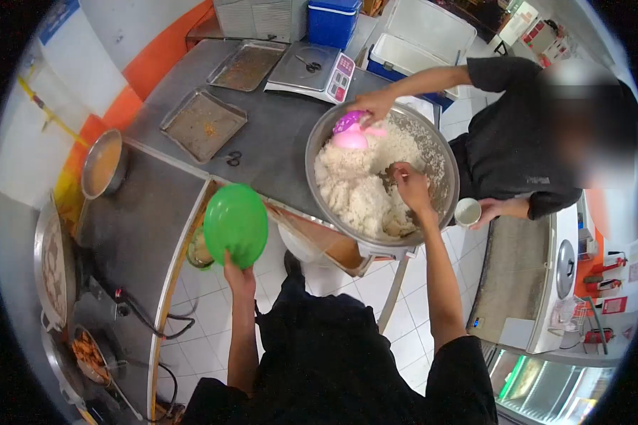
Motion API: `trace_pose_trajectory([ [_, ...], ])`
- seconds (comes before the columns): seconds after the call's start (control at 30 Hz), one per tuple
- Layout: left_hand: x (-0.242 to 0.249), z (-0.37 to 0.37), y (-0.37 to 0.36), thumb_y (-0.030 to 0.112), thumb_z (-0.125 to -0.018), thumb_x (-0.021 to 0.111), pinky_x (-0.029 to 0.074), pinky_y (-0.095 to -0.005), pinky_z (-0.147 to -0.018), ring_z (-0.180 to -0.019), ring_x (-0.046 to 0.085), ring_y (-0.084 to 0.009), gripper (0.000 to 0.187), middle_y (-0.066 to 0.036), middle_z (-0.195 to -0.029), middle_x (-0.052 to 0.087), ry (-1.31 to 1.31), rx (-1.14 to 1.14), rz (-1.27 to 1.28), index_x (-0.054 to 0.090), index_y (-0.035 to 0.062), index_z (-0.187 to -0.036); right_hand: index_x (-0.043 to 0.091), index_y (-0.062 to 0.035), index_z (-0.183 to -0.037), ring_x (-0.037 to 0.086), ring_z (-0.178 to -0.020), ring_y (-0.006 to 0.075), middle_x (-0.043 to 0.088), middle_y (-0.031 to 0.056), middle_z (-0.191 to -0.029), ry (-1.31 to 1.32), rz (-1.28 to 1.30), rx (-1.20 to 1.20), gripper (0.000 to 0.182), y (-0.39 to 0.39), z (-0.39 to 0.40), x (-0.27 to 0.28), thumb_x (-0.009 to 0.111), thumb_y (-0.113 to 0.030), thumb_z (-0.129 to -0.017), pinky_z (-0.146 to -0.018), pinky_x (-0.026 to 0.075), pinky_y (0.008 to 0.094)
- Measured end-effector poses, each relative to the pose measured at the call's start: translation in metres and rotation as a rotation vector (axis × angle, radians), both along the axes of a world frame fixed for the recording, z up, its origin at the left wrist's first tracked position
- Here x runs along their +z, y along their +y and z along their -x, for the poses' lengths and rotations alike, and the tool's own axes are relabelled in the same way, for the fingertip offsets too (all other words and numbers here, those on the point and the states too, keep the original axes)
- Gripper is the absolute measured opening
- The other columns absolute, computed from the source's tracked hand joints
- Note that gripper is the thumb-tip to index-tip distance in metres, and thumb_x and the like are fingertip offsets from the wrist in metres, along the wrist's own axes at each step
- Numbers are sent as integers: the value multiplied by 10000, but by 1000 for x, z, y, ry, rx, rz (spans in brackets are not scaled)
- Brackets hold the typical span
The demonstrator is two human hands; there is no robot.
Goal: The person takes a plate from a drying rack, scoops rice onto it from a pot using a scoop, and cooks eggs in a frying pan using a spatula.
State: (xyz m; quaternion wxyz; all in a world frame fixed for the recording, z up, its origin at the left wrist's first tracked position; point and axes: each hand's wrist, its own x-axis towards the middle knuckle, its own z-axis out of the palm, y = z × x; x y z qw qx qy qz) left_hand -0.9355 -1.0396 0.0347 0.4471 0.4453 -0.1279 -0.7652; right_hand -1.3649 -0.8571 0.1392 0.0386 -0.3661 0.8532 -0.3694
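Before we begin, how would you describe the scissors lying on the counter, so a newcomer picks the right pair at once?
Find the big metal basin of rice on the grey counter, then the nearer shallow tray. The dark scissors lie just beside that tray. The other pair lies on the scale; this one lies directly on the counter.

The wide bowl (pixel 443 205) was smooth metal with a dull sheen, and the two trays (pixel 223 117) looked like stained, matt metal. The round lid (pixel 237 223) was smooth green plastic, the scoop (pixel 351 139) glossy pink plastic. The dark counter (pixel 276 142) appeared smooth and mostly matt; the floor tiles (pixel 412 347) looked smooth and pale.
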Motion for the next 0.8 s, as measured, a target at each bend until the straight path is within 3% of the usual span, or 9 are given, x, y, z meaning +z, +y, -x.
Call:
trace_pose_trajectory([
  [0.1, 24, 71, -46, 249, -1017, 386, 445, -411, -1001, -1196, 525, -231, 374, -80, -1325, 516, 122, -63, -3, 438, 74, -1343, 558, -108, -1183, 610, -902, 346, 597, 178, -1031, 87, -40, 12, 369, -56, 30, -29, 615, -60, -821, -768, 493, 429],
  [0.27, 70, 143, -84, 243, -1020, 378, 488, -402, -951, -1155, 556, -224, 345, -82, -1295, 534, 115, -100, 4, 459, 52, -1296, 613, -108, -1061, 576, -939, 360, 544, 180, -1125, 525, -248, 224, 333, -107, 60, -31, 705, -112, -741, -768, 495, 405],
  [0.33, 70, 157, -88, 237, -1020, 382, 509, -395, -921, -1126, 575, -223, 335, -88, -1283, 540, 131, -94, -16, 464, 44, -1280, 614, -93, -970, 575, -921, 351, 540, 180, -1116, 547, -236, 374, 281, -108, 64, -25, 726, -122, -714, -757, 495, 399],
  [0.4, 69, 165, -83, 240, -1020, 387, 521, -388, -901, -1105, 587, -223, 338, -95, -1280, 542, 128, -73, 1, 461, 40, -1282, 599, -71, -865, 583, -886, 329, 553, 182, -1067, 345, -92, 489, 227, -98, 64, -11, 739, -129, -696, -735, 494, 394],
  [0.43, 68, 168, -80, 242, -1020, 389, 527, -385, -892, -1094, 593, -224, 341, -98, -1278, 543, 127, -65, 11, 459, 38, -1283, 534, -55, -911, 606, -791, 318, 579, 179, -896, 202, -99, 577, 235, -91, 62, 1, 690, -94, -740, -684, 491, 397],
  [0.53, 65, 182, -69, 253, -1020, 397, 521, -366, -900, -1092, 590, -221, 361, -92, -1266, 549, 25, -19, -59, 450, 25, -1296, 471, -46, -1024, 616, -695, 341, 580, 171, -734, -180, -360, 352, 299, -63, 37, 44, 633, -51, -772, -627, 481, 416],
  [0.57, 58, 188, -66, 265, -1019, 403, 507, -361, -912, -1100, 580, -220, 375, -93, -1268, 545, 16, 3, -50, 447, 19, -1299, 404, -48, -1205, 617, -647, 386, 591, 177, -670, -171, -251, 389, 424, -48, 33, 34, 601, -83, -832, -607, 483, 452],
  [0.7, 50, 225, -50, 316, -1015, 420, 439, -358, -967, -1142, 529, -219, 444, -102, -1288, 519, -39, 125, -39, 428, -9, -1318, 352, -98, -1385, 633, -646, 397, 622, 207, -685, 75, -602, 244, 513, -12, 28, 50, 542, -275, -942, -615, 501, 483],
  [0.8, 43, 249, -32, 359, -1009, 424, 387, -374, -1000, -1171, 489, -235, 506, -124, -1319, 481, -145, 193, 32, 409, -31, -1332, 402, -117, -1365, 636, -628, 389, 615, 213, -665, 237, -852, 257, 468, 0, 41, 20, 523, -296, -951, -593, 504, 487],
])
